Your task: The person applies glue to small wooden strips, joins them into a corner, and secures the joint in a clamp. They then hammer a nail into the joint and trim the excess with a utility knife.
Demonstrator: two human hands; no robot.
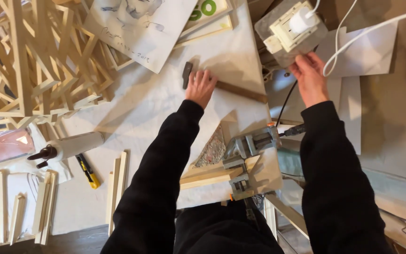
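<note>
A hammer (222,84) lies on the white-covered table (137,113), its dark head to the left. The left hand (200,87) rests on its handle, fingers loosely curled over it. The right hand (310,75), fingers bent, touches a grey block (278,44) carrying a white power strip (290,26). A vise (247,150) sits nearer the body.

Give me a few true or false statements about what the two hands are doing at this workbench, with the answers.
1. The left hand rests on a hammer. True.
2. The right hand holds the yellow utility knife. False: the knife lies on the white sheet, far from both hands; the right hand is at the white power strip.
3. A white charger plugs into the power strip. True.
4. The metal vise sits beyond the hammer. False: it sits nearer the person, between the sleeves.
</note>
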